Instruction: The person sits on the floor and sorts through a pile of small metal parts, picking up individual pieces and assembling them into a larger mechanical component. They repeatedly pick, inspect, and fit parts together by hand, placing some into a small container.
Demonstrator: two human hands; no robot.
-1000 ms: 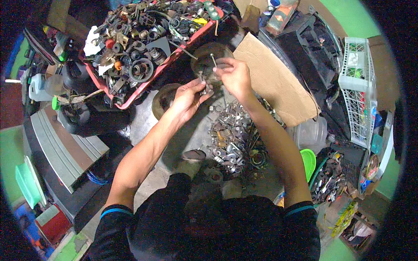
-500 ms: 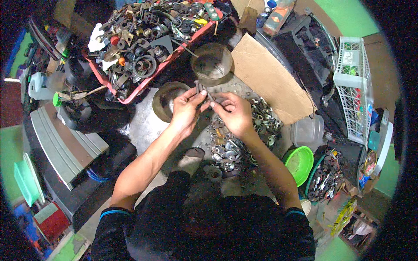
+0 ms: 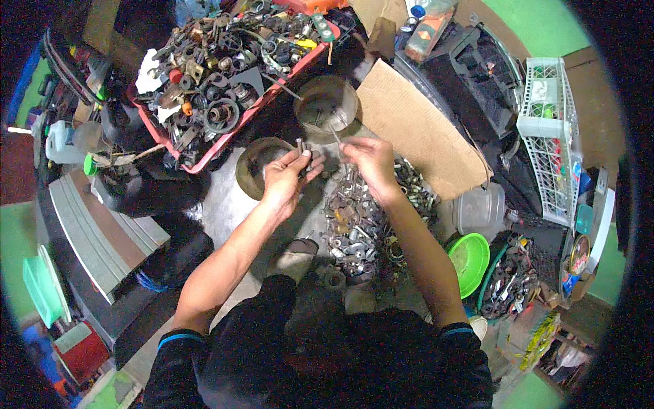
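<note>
My left hand (image 3: 285, 178) is closed around a few dark metal bolts (image 3: 300, 145), their ends showing past the thumb and fingers. It is over the right edge of the nearer round metal bowl (image 3: 246, 178). In a fingertip pinch, my right hand (image 3: 372, 163) has a long thin bolt (image 3: 336, 135), slanting up and left toward the farther metal bowl (image 3: 346, 92). Several slim metal pieces lie inside that bowl. Below my right wrist a loose heap of nuts, bolts and small metal fittings (image 3: 354, 235) spreads over the concrete floor.
A red crate (image 3: 231, 138) piled with metal parts stands far left. Flat cardboard (image 3: 415, 126) lies to the right of the bowls. A clear plastic box (image 3: 479, 208), a green basin (image 3: 471, 259) and a tub of parts (image 3: 514, 276) sit along the right.
My hands have moved apart. The right has drawn a long thin bolt away toward the farther bowl, while the left keeps the other bolts and has lowered slightly.
</note>
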